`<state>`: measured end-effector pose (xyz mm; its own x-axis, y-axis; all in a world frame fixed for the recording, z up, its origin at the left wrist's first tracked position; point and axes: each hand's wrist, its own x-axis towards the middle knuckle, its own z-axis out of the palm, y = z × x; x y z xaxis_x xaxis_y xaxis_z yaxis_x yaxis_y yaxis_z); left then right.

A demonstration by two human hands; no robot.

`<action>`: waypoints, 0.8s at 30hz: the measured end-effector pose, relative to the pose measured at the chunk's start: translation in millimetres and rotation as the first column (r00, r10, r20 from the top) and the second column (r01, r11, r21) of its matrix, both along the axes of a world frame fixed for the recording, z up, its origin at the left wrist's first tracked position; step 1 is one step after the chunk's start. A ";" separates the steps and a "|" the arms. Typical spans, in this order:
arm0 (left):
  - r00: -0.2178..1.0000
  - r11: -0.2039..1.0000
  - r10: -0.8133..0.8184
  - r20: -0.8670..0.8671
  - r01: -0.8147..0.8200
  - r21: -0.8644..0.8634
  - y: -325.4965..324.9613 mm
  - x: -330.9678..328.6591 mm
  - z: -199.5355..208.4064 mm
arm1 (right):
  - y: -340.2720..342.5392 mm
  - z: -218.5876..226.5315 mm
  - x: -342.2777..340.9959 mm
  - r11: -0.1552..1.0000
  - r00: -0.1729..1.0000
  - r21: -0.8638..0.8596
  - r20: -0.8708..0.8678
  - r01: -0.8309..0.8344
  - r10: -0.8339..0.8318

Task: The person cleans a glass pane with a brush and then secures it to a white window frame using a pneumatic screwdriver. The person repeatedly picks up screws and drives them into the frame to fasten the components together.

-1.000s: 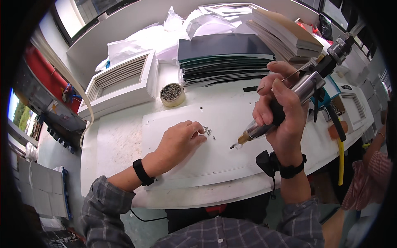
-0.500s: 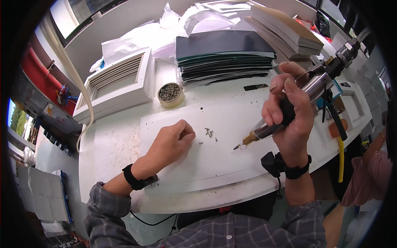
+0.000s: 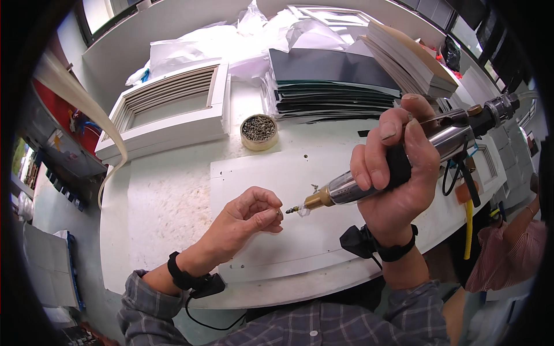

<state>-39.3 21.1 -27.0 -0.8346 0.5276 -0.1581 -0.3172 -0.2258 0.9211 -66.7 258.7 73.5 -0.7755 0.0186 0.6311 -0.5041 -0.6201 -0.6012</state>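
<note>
your left grip (image 3: 245, 218) pinches a small metal piece (image 3: 280, 214) | your right grip (image 3: 398, 176) wraps a shiny, cylindrical metal driver (image 3: 346, 189), brass nose aimed at the piece, just beside it | speckled white surface (image 3: 118, 242); smooth flat panel (image 3: 311, 242); round tub (image 3: 259, 146); slatted frame (image 3: 167, 138); pale wall (image 3: 173, 29) behind

Bright overall, with washed-out glare on the white wrapping (image 3: 222, 43), strong fisheye curvature, black corners.

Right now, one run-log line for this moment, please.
left hand: pinching small metal piece | right hand: gripping powered screwdriver | bit: near left hand, apart | screw tub: on table
</note>
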 end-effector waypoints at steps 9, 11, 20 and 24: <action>1.000 0.999 0.005 -0.010 -0.005 0.047 -10.3 2.1 -0.5 | -20.0 -2.3 -7.1 1.000 1.000 0.013 0.009 -0.013 0.013; 1.000 0.999 0.010 -0.012 -0.010 0.038 -11.4 1.7 0.2 | -22.2 -4.4 -8.8 1.000 0.999 0.014 -0.033 -0.015 0.015; 1.000 0.999 0.025 -0.018 -0.025 0.040 -13.7 1.3 -0.6 | -24.5 -4.7 -9.6 0.998 0.997 0.037 -0.053 -0.047 0.049; 0.998 0.998 0.051 -0.022 -0.051 0.026 -14.7 2.1 -0.7 | -28.5 -5.0 -9.8 0.998 0.999 0.044 -0.018 -0.048 0.049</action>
